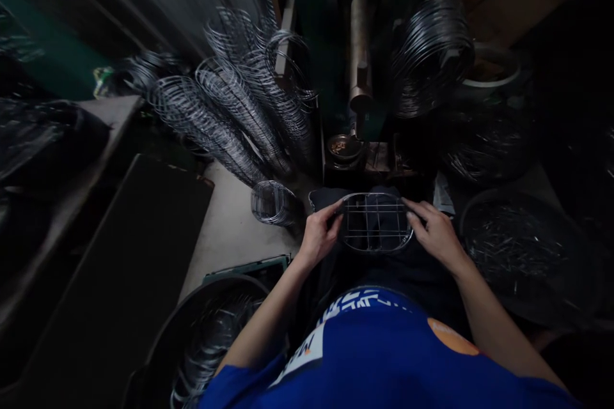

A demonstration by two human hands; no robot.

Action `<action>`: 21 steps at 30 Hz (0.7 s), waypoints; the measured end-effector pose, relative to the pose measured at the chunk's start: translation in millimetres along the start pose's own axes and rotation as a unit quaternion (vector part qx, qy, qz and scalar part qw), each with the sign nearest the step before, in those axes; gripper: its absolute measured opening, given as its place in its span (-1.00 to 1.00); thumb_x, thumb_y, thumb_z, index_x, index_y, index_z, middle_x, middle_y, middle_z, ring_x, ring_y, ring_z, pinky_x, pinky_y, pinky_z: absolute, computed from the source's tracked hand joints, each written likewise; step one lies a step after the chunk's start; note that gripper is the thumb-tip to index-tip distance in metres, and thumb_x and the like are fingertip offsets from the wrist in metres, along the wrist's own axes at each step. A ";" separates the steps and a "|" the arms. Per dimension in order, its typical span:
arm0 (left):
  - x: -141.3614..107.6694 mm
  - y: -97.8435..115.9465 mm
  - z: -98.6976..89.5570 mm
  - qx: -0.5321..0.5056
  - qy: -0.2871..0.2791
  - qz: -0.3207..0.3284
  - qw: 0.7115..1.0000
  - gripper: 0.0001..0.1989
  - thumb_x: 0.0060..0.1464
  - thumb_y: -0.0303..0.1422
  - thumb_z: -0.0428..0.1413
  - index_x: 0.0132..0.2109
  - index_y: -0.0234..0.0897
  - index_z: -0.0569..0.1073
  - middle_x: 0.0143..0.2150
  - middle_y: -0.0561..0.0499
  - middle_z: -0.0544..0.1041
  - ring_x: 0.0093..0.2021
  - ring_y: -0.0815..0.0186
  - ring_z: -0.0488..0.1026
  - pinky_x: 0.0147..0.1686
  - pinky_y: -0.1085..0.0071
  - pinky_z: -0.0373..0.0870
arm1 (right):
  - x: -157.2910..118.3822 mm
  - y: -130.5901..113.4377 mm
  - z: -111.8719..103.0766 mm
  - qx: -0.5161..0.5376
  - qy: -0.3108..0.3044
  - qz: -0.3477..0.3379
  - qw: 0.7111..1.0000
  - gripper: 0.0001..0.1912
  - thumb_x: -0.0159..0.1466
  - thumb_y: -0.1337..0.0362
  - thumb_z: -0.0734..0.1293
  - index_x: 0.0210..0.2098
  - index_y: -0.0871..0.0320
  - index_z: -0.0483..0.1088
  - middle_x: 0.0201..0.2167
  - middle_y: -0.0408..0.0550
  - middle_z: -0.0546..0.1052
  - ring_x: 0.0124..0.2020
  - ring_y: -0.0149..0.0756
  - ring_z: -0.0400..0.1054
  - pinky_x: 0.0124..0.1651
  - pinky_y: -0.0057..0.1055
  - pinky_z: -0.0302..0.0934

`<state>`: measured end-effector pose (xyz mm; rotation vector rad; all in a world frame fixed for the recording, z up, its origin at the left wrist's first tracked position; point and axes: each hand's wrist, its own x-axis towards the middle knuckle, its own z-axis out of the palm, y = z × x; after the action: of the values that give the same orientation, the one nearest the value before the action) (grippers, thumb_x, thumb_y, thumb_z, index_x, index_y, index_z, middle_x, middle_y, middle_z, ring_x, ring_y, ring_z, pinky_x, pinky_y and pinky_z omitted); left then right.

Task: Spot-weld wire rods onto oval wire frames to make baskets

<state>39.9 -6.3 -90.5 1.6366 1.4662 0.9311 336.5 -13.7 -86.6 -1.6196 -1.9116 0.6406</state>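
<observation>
A wire rack [377,221] sits over the person's lap, its face turned up. The left hand [320,233] has its fingers clamped on the rim at nine o'clock; the right hand [437,233] has its fingers pinched on the rim at three. The step in hand looks like steadying or turning the rack; moving it calls for an even grip at both ends. From the rack, the machine arm [361,57] stands at twelve, wire stacks [240,102] at ten to eleven.
</observation>
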 end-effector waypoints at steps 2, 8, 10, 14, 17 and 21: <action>-0.8 -2.7 -2.1 -0.010 -0.013 -0.001 1.000 -0.60 0.23 -0.31 0.14 0.17 -0.29 0.55 0.12 -0.11 0.63 0.10 0.12 0.60 0.17 0.20 0.52 | -5.2 8.3 3.8 0.030 -0.022 0.000 0.999 -0.53 0.43 0.17 0.21 0.27 0.08 0.41 0.12 0.03 0.56 0.11 -0.14 0.47 0.21 -0.17 0.35; -7.3 -19.5 0.3 -0.078 -0.051 -0.013 0.996 -0.55 0.29 -0.20 0.12 0.25 -0.24 0.49 0.24 -0.12 0.55 0.25 0.13 0.48 0.32 0.17 0.34 | -16.7 26.6 17.1 0.130 -0.038 0.026 0.990 -0.49 0.46 0.11 0.21 0.36 0.04 0.31 0.30 -0.03 0.42 0.31 -0.16 0.31 0.38 -0.15 0.17; -8.1 -27.0 3.5 -0.091 -0.052 -0.007 0.994 -0.54 0.31 -0.18 0.11 0.26 -0.23 0.47 0.26 -0.14 0.53 0.26 0.13 0.46 0.33 0.15 0.31 | -17.9 27.9 19.3 0.140 -0.036 0.042 0.989 -0.48 0.45 0.08 0.22 0.35 0.03 0.32 0.20 -0.01 0.51 0.14 -0.19 0.45 0.27 -0.19 0.30; -2.6 -33.5 -1.3 -0.057 -0.059 0.019 0.996 -0.54 0.30 -0.15 0.12 0.25 -0.24 0.48 0.11 -0.16 0.57 0.09 0.15 0.51 0.21 0.14 0.39 | -19.5 25.1 19.9 0.209 -0.056 0.105 0.971 -0.43 0.45 0.01 0.22 0.39 0.02 0.26 -0.35 -0.13 0.59 -0.60 -0.44 0.35 -0.46 -0.46 0.38; 12.2 -22.0 -19.8 0.004 -0.100 0.067 0.993 -0.55 0.23 -0.12 0.18 0.16 -0.26 0.55 -0.03 -0.14 0.53 -0.04 0.17 0.49 0.09 0.17 0.44 | -22.2 22.1 19.1 0.256 -0.058 0.120 0.957 -0.40 0.44 -0.03 0.23 0.39 0.05 0.25 -0.47 -0.20 0.50 -0.71 -0.49 0.21 -0.65 -0.52 0.20; 45.5 11.1 -40.1 0.072 -0.175 0.107 0.976 -0.44 0.08 -0.05 0.30 0.16 -0.22 0.55 0.08 -0.16 0.50 0.10 0.08 0.49 0.18 0.17 0.40 | -30.4 20.5 19.1 0.222 -0.058 0.089 0.969 -0.46 0.46 0.05 0.20 0.38 0.00 0.27 -0.26 -0.11 0.60 -0.59 -0.45 0.37 -0.46 -0.45 0.38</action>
<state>13.5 40.4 -60.2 1.9795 1.1536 0.6165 342.3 -40.5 -117.5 -1.4920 -1.5612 1.1681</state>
